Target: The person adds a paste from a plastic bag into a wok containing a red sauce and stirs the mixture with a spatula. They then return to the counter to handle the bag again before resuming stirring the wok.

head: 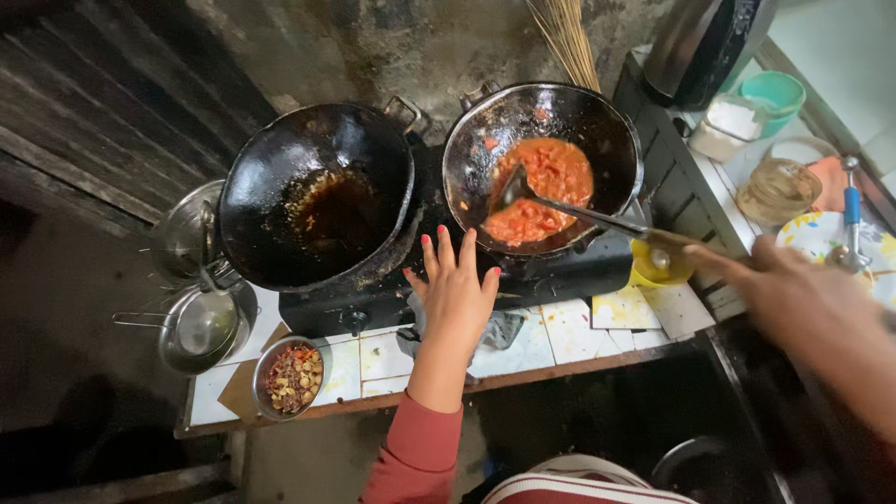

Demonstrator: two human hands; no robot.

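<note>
On the black two-burner gas stove (560, 271), the round blackened steel wok (544, 154) on its right burner holds chunky red-orange sauce, with the bowl of a long metal ladle (569, 210) sunk in it. The second black wok (317, 191), left of the stove's middle, holds dark oily residue. A small steel bowl of chopped vegetables (290, 377) sits at the counter edge below the stove. The left hand (455, 289) rests flat at the stove's front, fingers spread wide. The blurred right hand (793, 289) grips the ladle's handle.

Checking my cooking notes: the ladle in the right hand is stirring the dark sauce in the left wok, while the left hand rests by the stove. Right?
Not quite. In the head view, the ladle held by the right hand sits in the right wok, in red-orange sauce. The left hand rests by the stove.
</note>
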